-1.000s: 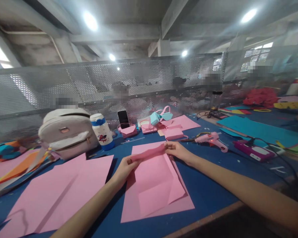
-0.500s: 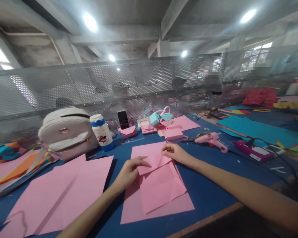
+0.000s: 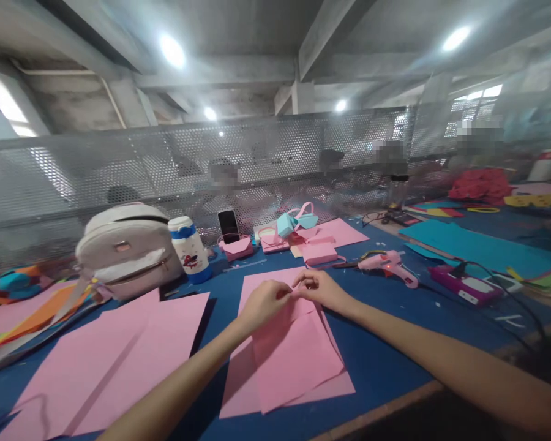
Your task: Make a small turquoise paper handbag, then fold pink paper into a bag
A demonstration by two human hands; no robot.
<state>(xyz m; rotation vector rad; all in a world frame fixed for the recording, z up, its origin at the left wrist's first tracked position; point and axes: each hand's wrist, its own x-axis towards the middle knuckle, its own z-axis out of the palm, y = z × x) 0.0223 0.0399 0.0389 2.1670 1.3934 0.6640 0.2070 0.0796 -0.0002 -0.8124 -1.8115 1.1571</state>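
A folded piece of pink paper (image 3: 298, 361) lies at a slant on a larger pink sheet (image 3: 236, 383) in front of me. My left hand (image 3: 267, 304) is closed in a pinch on the upper part of the folded paper. Right beside it, my right hand (image 3: 319, 288) pinches the same paper near its top edge, fingers curled. The fingertips of both hands almost meet, and they partly hide the paper's upper edge. Small pink folded paper bags (image 3: 321, 251) stand beyond my hands.
More pink sheets (image 3: 165, 343) lie to the left, before a pale backpack (image 3: 126, 257) and a water bottle (image 3: 190, 251). A phone (image 3: 228, 225) leans at the back. On the right are a pink glue gun (image 3: 388, 264), a purple power strip (image 3: 463, 285) with cables, and blue sheets (image 3: 482, 242).
My left hand has moved right and up from the paper's left side, closing its fingers beside my right hand. The folded paper's lower edge has shifted slightly toward me.
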